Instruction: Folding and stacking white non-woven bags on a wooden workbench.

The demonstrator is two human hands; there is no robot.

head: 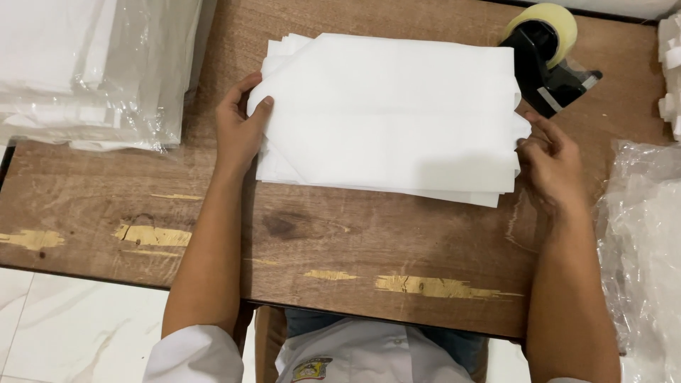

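1. While both hands flank it, the stack of white sheets (386,113) lies flat on the wooden table (340,241), upper centre of the frame.
2. Left hand (241,128): thumb pressed on top of the stack's left edge, fingers curled behind it, clamping that edge.
3. Right hand (550,159): fingertips pinched together on the stack's right edge.
4. Tape dispenser (550,53): black, with a yellowish roll, upper right, just beside the stack.
5. Plastic-wrapped white bundles (92,71): upper left.
6. Crumpled clear plastic (642,234): right edge.

tape dispenser (550,53), plastic-wrapped stacks (92,71), wooden table (319,234).
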